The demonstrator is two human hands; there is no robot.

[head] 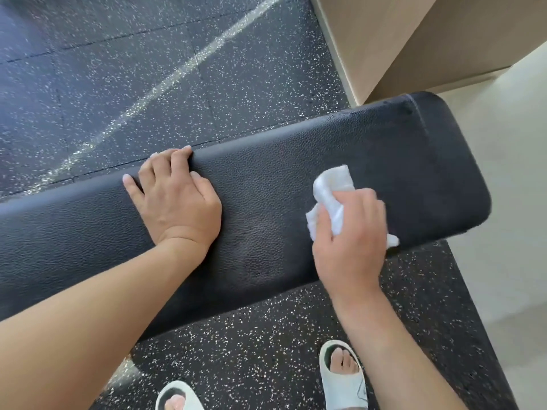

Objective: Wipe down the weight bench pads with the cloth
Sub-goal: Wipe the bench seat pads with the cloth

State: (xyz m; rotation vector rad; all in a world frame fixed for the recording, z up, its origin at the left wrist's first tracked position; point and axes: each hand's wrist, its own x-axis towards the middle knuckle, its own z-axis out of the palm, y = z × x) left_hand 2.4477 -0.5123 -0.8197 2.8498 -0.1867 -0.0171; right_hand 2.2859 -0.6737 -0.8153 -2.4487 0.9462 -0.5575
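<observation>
One long black bench (pixel 296 184) pad runs diagonally across the view over speckled rubber floor (pixel 118 69); a tan box (pixel 414 39) stands at upper right, just beyond the pad's rounded end. Its top lies outside the view, so contents cannot be told. No other container visible.

Left hand (pixel 174 196): spread flat on the pad near its middle, fingertips curled over the far edge, holding nothing, apparently bracing. Right hand (pixel 352 232): closed around a bunched white cloth (pixel 328 196), pressed to the pad toward its right end; cloth folds stick out ahead of the fingers and a corner shows past the near edge.

Judgement: wiping in progress at the right-hand section. A duller patch between the hands may be damp, not certain.

Method note: flatten the cloth under the palm for wider contact; use overlapping strokes along the pad's length; carry over both rolled edges and the stitched end seam; shift the bracing hand so the area beneath it gets wiped too.

Two pale sandals (pixel 343 377) at bottom, on the floor.
</observation>
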